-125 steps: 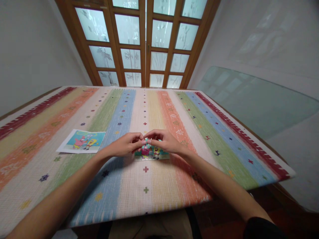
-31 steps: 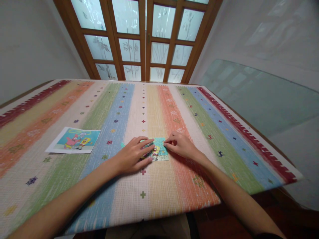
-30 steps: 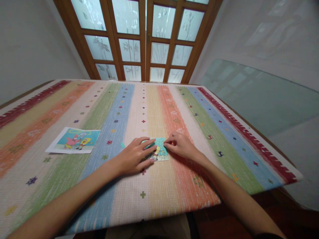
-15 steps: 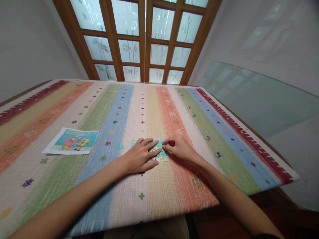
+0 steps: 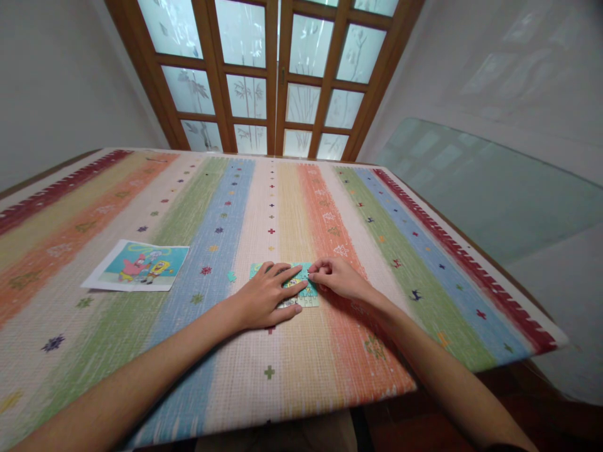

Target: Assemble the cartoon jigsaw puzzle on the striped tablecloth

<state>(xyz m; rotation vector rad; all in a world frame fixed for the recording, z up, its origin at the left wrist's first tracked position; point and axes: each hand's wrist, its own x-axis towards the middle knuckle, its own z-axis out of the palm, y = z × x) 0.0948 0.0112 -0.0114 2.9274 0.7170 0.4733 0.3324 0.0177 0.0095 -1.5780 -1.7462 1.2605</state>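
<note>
My left hand lies flat with its fingers spread over a small jigsaw puzzle, covering much of it. At the puzzle's right edge, my right hand has thumb and forefinger pinched together; whatever sits between the fingertips is too small to make out. A loose teal puzzle piece lies on the cloth, left of the puzzle. Farther left rests a printed picture of cartoon characters on white paper, with colours like the puzzle's.
A striped tablecloth covers the table, whose near edge runs just in front of me. Wooden doors with frosted panes stand behind the table. A pale glass panel leans by the right wall.
The view has shifted slightly. My left hand stays spread on the puzzle, and the right hand's fingers have closed a little more at its right edge.
</note>
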